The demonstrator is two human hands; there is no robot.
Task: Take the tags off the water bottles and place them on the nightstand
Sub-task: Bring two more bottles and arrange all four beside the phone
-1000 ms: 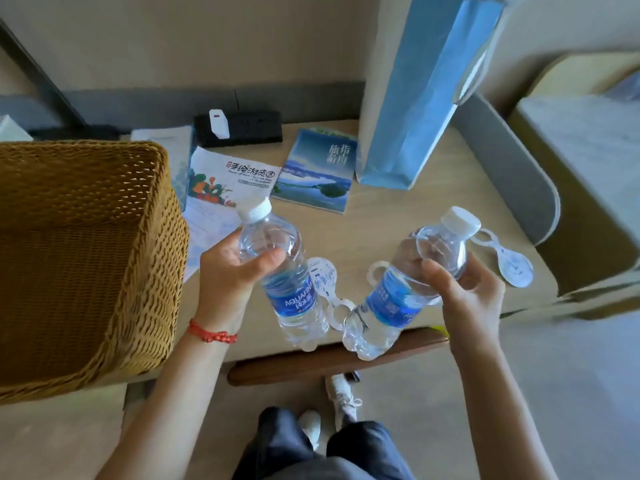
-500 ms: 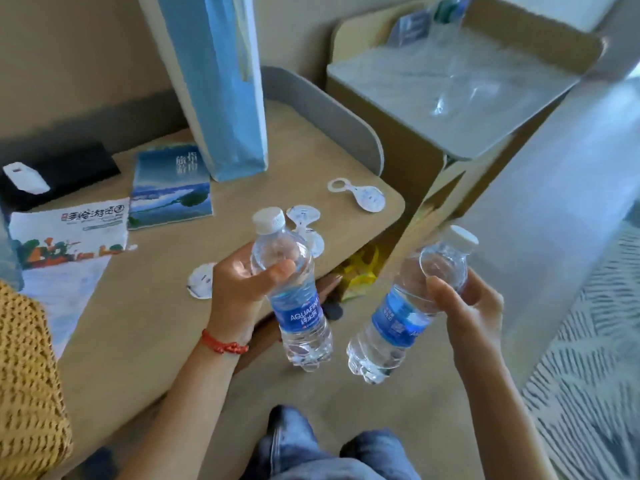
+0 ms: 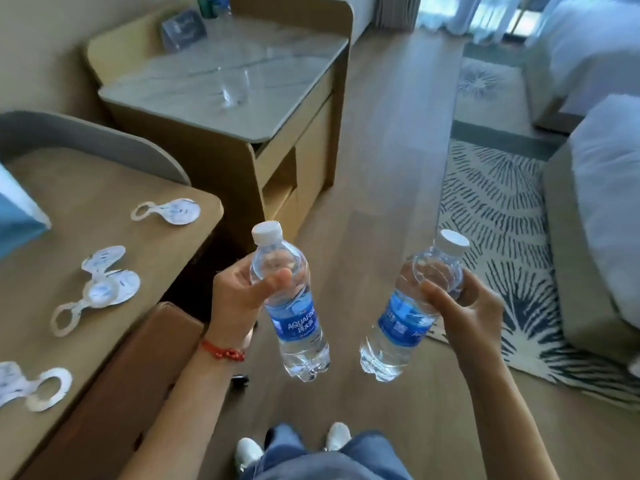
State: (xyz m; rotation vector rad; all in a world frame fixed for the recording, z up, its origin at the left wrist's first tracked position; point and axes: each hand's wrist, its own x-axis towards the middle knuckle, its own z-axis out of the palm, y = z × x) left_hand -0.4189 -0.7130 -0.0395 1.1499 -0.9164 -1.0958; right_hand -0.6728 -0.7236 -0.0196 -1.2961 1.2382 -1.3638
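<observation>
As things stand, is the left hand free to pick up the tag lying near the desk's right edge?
Probably not yet. The left hand grips a bottle, fingers wrapped round it, so it has nothing spare for the tag. Nothing lies over the tag; the full hand is the only obstacle.

A single head-worn camera looks forward and down from close above the hands. The desk sits left, the rug far right.

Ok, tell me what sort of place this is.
Probably a hotel room: a bed with white bedding on the right, a marble-topped cabinet carrying an upturned glass, and paper bottle tags lying on a wooden desk.
</observation>
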